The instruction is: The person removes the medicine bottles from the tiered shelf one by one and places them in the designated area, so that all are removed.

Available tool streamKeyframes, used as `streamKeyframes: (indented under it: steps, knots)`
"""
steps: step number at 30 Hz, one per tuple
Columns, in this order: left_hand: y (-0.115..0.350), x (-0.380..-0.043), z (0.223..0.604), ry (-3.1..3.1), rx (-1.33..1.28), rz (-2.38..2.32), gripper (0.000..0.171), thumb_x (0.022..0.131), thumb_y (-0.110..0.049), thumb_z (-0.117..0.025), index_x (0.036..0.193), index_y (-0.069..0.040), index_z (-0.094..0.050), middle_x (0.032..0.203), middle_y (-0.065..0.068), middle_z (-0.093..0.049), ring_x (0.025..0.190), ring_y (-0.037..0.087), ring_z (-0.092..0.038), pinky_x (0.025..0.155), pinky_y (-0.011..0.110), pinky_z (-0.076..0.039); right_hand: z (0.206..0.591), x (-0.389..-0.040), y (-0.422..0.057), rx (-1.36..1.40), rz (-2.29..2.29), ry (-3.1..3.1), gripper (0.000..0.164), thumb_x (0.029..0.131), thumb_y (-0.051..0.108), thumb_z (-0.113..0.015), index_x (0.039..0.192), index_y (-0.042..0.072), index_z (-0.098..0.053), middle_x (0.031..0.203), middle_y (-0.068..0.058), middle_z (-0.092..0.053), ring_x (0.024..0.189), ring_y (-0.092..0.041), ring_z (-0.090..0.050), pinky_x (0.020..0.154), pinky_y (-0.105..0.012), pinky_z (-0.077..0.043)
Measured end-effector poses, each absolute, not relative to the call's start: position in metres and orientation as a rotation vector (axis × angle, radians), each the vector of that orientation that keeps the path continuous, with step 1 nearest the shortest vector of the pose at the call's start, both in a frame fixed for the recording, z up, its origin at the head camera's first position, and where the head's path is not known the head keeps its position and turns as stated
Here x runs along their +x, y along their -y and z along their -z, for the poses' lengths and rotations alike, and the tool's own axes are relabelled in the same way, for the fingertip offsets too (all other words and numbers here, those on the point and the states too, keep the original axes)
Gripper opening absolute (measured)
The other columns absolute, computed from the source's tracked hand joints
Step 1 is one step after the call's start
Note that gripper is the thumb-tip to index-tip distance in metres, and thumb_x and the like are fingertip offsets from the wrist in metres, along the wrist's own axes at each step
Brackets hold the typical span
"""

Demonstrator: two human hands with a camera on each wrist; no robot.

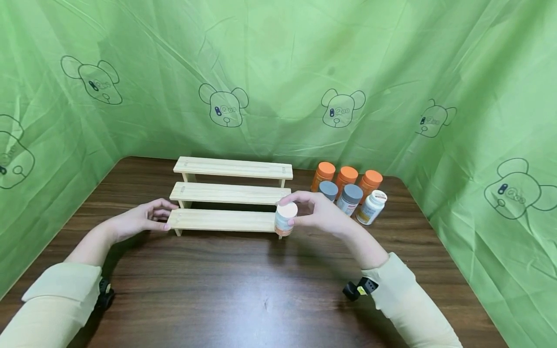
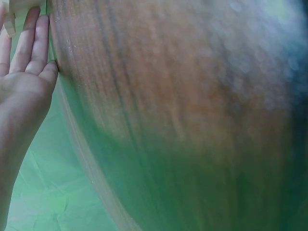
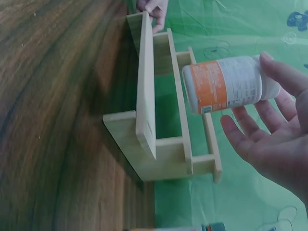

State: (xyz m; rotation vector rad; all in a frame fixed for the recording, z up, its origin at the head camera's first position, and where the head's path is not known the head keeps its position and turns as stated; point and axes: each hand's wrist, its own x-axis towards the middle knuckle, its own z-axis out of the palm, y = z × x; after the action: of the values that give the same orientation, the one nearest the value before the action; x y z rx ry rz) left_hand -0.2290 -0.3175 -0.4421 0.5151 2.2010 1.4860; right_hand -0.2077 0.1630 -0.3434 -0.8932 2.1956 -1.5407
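Note:
A three-step wooden shelf rack (image 1: 230, 221) stands on the table. My left hand (image 1: 138, 221) is at the left end of its lowest step, thumb at the front edge and fingers behind; the left wrist view has this hand (image 2: 26, 79) at the image's left edge. Near the right end of that step, my right hand (image 1: 319, 212) pinches a white pill bottle (image 1: 285, 220) with an orange and white label. In the right wrist view the bottle (image 3: 224, 85) is held near its cap, with its base apart from the step.
Several more bottles stand right of the rack: orange-capped bottles (image 1: 346, 176) behind, grey-capped bottles (image 1: 350, 195) and a white bottle (image 1: 372, 208) in front. A green curtain (image 1: 278, 63) hangs around the dark wooden table (image 1: 226, 290).

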Motion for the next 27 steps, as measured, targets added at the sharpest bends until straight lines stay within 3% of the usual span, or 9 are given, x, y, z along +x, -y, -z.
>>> streamKeyframes:
  steps: [3, 9, 18, 27]
  knots:
    - [0.318, -0.228, 0.442, -2.202, 0.505, -1.485, 0.055, 0.086, -0.007, -0.066, 0.132, 0.001, -0.037, 0.119, 0.006, -0.061, 0.104, 0.011, -0.06, 0.084, 0.022, -0.046, 0.34, -0.208, -0.172, -0.912, 1.522, -2.192, 0.04, 0.08, 0.011, -0.075, 0.117, 0.014, -0.062, 0.119, -0.004, -0.062, 0.104, -0.022, -0.06, 0.087, -0.04, -0.049]
    - [0.315, -0.225, 0.437, -2.194, 0.496, -1.488, 0.055, 0.086, -0.008, -0.066, 0.131, 0.001, -0.037, 0.12, 0.01, -0.06, 0.104, 0.011, -0.06, 0.085, 0.022, -0.046, 0.339, -0.208, -0.19, -0.936, 1.52, -2.145, 0.04, 0.08, 0.009, -0.075, 0.117, 0.012, -0.061, 0.121, -0.008, -0.061, 0.109, -0.023, -0.057, 0.095, -0.04, -0.045]
    - [0.317, -0.226, 0.44, -2.197, 0.469, -1.478, 0.056, 0.086, -0.009, -0.067, 0.133, -0.001, -0.037, 0.123, 0.012, -0.059, 0.106, 0.012, -0.059, 0.085, 0.023, -0.046, 0.345, -0.211, -0.218, -0.985, 1.505, -2.132, 0.038, 0.081, 0.003, -0.072, 0.117, 0.006, -0.059, 0.126, -0.023, -0.055, 0.108, -0.028, -0.059, 0.084, -0.04, -0.051]
    - [0.316, -0.226, 0.44, -2.205, 0.452, -1.468, 0.057, 0.086, -0.011, -0.067, 0.133, -0.001, -0.037, 0.125, 0.015, -0.057, 0.106, 0.011, -0.059, 0.085, 0.023, -0.046, 0.351, -0.212, -0.239, -0.92, 1.51, -2.172, 0.039, 0.081, 0.004, -0.072, 0.118, 0.006, -0.059, 0.126, -0.015, -0.059, 0.114, -0.028, -0.056, 0.089, -0.039, -0.048]
